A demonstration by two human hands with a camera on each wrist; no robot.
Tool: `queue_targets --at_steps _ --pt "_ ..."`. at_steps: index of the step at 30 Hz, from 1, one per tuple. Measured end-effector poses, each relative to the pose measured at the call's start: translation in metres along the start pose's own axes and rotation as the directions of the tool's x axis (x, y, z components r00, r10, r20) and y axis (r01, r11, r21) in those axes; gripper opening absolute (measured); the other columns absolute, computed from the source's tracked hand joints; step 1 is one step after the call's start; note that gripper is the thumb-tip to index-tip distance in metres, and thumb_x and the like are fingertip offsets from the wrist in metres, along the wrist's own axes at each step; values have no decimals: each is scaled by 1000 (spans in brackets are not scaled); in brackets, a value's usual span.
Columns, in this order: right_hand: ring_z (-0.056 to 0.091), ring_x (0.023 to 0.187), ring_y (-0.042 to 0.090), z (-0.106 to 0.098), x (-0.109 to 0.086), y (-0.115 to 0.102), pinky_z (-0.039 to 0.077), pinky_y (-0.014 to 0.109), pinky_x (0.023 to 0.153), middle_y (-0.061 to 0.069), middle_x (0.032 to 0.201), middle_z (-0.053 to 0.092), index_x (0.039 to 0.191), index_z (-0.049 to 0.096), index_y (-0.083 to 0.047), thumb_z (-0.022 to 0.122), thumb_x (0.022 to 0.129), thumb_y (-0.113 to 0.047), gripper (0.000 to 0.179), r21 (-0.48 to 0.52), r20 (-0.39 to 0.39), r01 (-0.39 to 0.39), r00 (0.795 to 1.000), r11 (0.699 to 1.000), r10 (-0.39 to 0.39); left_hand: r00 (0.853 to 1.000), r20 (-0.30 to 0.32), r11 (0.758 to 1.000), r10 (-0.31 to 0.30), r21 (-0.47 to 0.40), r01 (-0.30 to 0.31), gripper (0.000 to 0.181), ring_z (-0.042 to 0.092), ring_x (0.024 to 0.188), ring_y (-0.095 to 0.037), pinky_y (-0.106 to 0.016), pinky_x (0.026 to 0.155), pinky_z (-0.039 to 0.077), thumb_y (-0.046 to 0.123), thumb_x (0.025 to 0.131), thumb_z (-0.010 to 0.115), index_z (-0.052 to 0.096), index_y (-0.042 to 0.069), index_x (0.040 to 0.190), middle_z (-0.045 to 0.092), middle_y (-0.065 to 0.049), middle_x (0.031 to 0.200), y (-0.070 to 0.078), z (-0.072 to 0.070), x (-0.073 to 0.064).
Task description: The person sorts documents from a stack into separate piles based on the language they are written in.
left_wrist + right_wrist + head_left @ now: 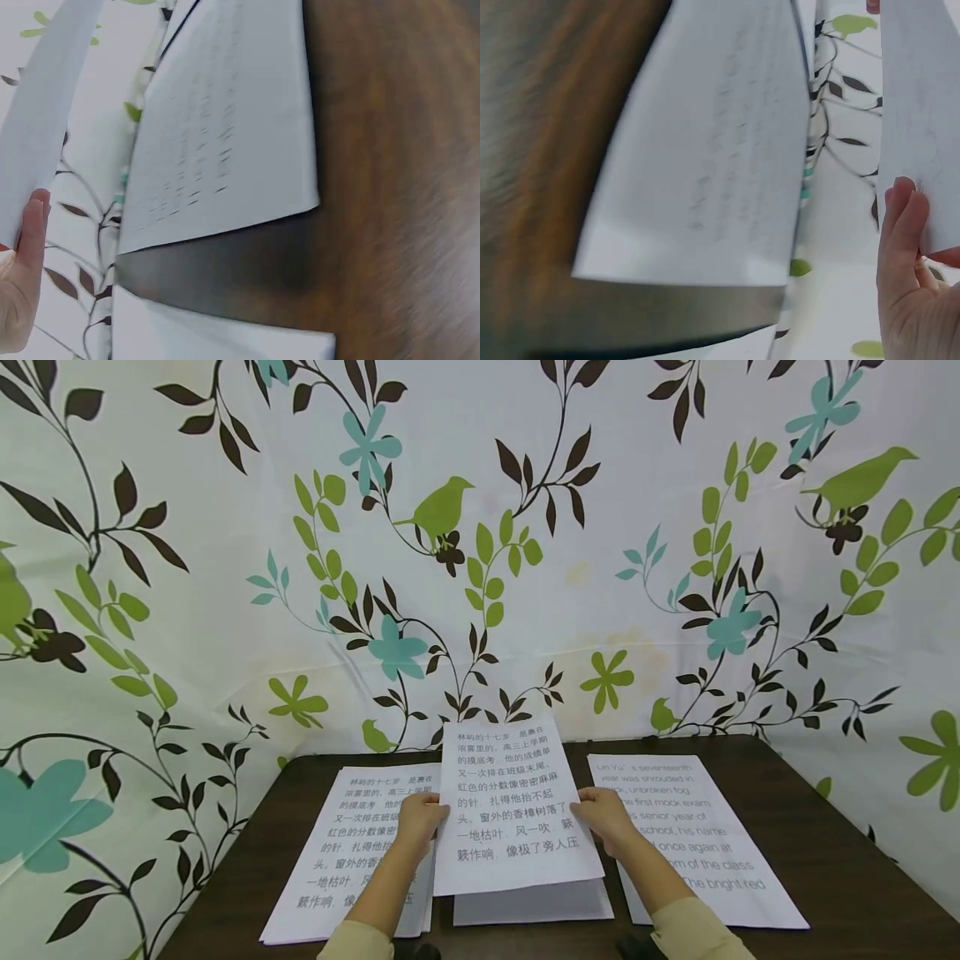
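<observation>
Both hands hold up a white paper sheet [510, 810] printed with Chinese text, tilted toward the head camera. My left hand [422, 818] pinches its left edge, and my right hand [606, 818] grips the right edge at about the same height. In the left wrist view, the left fingers [31, 232] press the back of the sheet. The right fingers [906, 217] lie along its back in the right wrist view. Beneath it, another printed paper [532, 906] lies on the table, mostly hidden in the head view.
On the left lies a stack of Chinese-printed sheets [322, 860], partly behind the left arm. English-printed paper [720, 835] lies on the right, partly covered by the right arm. The dark wooden table [225, 893] meets a leaf-and-bird patterned cloth [525, 568] behind.
</observation>
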State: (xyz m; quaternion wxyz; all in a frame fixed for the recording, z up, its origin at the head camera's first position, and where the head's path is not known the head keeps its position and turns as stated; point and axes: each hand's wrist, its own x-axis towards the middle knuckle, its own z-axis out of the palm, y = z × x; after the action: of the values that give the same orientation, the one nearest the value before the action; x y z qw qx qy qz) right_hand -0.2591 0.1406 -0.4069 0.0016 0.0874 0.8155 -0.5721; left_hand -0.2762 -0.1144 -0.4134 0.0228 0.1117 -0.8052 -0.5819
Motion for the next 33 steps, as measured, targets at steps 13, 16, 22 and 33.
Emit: queue_targets --at_steps 13,16,22,33 --pt "58 69 19 25 1 -38 49 31 60 11 84 58 106 53 6 50 83 -8 27 66 44 11 999 998 -14 1000 4 999 -20 -28 21 35 56 78 -23 -29 64 47 6 81 54 49 -7 113 55 -16 95 12 -44 8" --pt "58 68 19 35 1 -41 49 31 59 11 83 57 104 55 5 50 83 -8 25 91 58 26 998 996 -31 1000 3 999 -31 -33 31 35 55 78 -23 -29 63 46 7 82 53 49 -6 114 55 -17 97 11 -57 11" --pt "58 68 20 56 0 -46 50 31 60 11 83 57 104 55 5 50 83 -7 24 148 73 42 996 988 -54 1000 15 996 -4 -85 6 31 58 69 -21 -27 57 48 3 82 51 50 -9 111 56 -19 94 10 -82 15" --pt "57 69 19 92 -9 -59 49 30 59 10 84 56 106 54 4 50 82 -7 27 179 110 43 992 983 -63 998 43 999 35 -3 -35 36 57 79 -28 -34 64 48 8 83 51 46 -6 116 50 -23 106 -6 -130 18"
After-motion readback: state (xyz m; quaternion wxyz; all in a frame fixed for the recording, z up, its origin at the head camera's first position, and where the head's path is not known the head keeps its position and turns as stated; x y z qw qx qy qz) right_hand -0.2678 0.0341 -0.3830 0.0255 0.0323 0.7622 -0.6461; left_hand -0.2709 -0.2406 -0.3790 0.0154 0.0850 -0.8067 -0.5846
